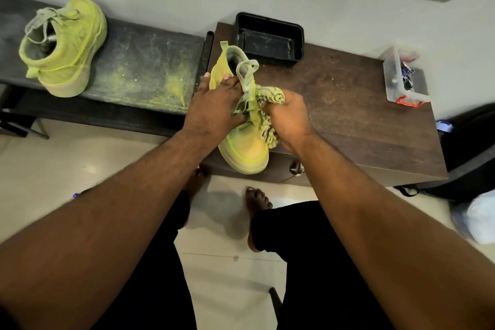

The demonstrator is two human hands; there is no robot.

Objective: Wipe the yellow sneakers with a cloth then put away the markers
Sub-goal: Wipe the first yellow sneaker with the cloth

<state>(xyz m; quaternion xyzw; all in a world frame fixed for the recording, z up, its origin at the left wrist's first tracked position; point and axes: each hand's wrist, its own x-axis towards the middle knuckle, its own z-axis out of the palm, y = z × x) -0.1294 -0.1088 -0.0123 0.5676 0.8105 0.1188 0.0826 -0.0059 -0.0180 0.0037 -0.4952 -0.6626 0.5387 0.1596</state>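
Note:
One yellow sneaker [247, 150] stands on the left end of the brown wooden table [356, 115], toe pointing toward me and hanging over the front edge. My left hand [214, 107] grips its upper and laces from the left side. My right hand [290, 118] holds a bunched, yellow-stained cloth [269, 98] against the sneaker's right side by the laces. The second yellow sneaker [64, 48] sits alone on the dark bench [144, 67] at the left, heel toward me. No markers are clearly visible.
An empty black tray [269, 37] stands against the wall behind the held sneaker. A clear plastic box [404, 78] with small items sits at the table's right end. Yellow dust covers bench and table. My bare feet [257, 203] are on the tiled floor; dark bags stand at right.

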